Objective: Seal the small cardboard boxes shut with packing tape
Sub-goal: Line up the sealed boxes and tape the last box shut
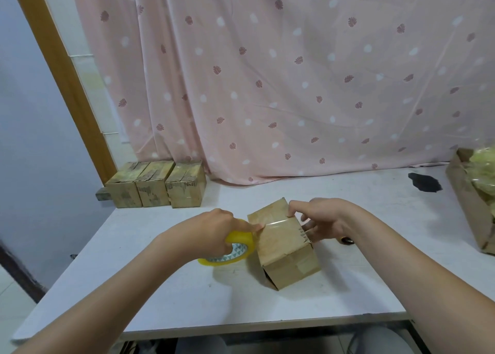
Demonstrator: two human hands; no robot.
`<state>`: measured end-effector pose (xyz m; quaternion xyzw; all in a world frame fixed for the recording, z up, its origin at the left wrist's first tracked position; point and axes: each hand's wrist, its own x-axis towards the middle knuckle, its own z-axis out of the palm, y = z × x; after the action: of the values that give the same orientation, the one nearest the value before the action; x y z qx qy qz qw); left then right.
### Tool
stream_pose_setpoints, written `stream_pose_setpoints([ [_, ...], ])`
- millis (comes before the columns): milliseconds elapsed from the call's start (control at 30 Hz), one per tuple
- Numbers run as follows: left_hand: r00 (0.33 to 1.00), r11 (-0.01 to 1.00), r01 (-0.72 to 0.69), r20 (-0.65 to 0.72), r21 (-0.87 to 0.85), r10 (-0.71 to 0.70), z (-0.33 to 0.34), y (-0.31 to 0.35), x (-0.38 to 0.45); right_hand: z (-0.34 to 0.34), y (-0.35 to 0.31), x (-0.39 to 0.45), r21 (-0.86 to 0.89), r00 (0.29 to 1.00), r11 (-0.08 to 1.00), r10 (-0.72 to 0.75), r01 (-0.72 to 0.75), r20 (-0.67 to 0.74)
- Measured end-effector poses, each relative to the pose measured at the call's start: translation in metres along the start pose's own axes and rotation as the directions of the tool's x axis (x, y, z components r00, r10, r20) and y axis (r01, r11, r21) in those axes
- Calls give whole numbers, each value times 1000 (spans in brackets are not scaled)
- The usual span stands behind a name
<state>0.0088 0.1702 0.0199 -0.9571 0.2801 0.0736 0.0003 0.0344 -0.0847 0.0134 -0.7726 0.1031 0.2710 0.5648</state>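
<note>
Three taped boxes (156,183) stand in a row at the desk's (166,286) upper left. Lower centre, the left hand (214,229) grips a yellow tape roll (233,249), its strip stretched over the box (284,244) just right of it. The right hand (321,219) presses fingertips on the box top.

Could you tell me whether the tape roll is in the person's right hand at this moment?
No, the left hand grips the yellow tape roll, while the right hand presses the tape strip onto the cardboard box.
</note>
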Motion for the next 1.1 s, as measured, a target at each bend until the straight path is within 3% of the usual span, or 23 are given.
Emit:
stream_pose_setpoints([
  [100,1000,1000,-3,-15,-18,2,1,1,3,8,-13,-6,-245,993,967,-93,72,-75],
  [200,1000,1000,-3,-22,-30,2,2,2,1,17,-16,-8,-312,993,950,-65,31,-99],
  [433,995,973,54,-71,-224,-72,0,-14,-13,6,-9,-12,-159,998,986,55,-56,-5],
  [567,997,984,72,-5,-162,-74,-1,-16,-16,6,-5,-11,-91,996,993,84,-81,33],
  [700,998,997,64,25,-33,-63,-5,-16,-14,5,-7,-11,-146,997,987,74,-73,-4],
  [867,998,999,49,36,-15,-49,-4,-12,-4,18,-18,-15,-452,987,890,-26,-51,-161],
  [933,999,999,37,18,-6,-37,-2,-11,0,28,-26,-22,-599,971,799,-95,-58,-220],
  [1100,1000,999,12,-21,-47,-13,1,-11,-1,65,-41,-23,-778,978,624,-112,-70,-178],
])
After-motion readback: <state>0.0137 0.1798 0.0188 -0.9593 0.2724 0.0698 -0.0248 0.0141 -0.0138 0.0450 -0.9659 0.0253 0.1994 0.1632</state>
